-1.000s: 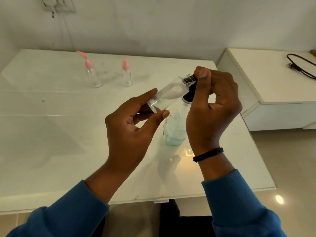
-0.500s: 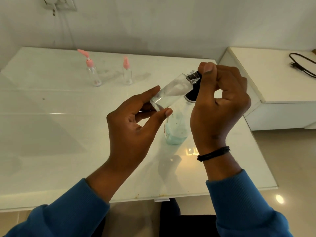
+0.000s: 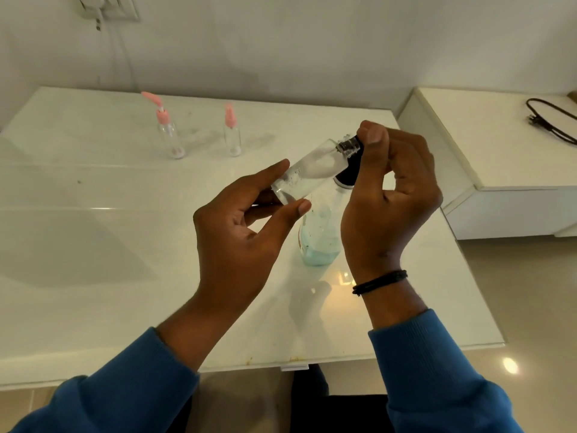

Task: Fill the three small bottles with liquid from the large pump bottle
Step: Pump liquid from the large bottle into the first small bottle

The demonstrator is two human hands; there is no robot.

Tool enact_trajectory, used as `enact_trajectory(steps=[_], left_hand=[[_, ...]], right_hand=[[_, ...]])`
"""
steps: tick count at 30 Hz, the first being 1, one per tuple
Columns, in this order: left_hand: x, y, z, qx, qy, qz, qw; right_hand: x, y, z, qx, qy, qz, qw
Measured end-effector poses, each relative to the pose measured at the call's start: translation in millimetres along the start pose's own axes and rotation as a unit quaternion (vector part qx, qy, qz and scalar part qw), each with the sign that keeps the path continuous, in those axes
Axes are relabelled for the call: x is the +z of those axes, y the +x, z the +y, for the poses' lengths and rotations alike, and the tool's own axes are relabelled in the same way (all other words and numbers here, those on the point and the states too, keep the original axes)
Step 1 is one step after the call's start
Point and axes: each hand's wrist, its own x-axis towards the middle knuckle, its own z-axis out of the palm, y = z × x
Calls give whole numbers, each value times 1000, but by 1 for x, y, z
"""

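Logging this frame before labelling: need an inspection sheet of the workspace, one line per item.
Surface: white glossy table, light reflections.
Job's things: clear small bottle held tilted; two pink-topped bottles upright at the back; large bottle, blue liquid low.
Clutter: nothing seen.
Grippers: left hand holds the bottle's base; right hand pinches its dark cap.
Cables: black cord on the side cabinet.
Surroundings: wall socket, tiled floor.
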Motion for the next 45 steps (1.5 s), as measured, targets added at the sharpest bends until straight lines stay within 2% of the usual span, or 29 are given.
enact_trajectory(steps=[39, 45], left_hand=[[1, 1, 0, 2, 0, -1, 1000], [0, 0, -1, 2, 5, 3, 1000]], right_hand=[[-2, 7, -2, -15, -10, 6, 1000], [-1, 0, -1, 15, 7, -3, 1000]])
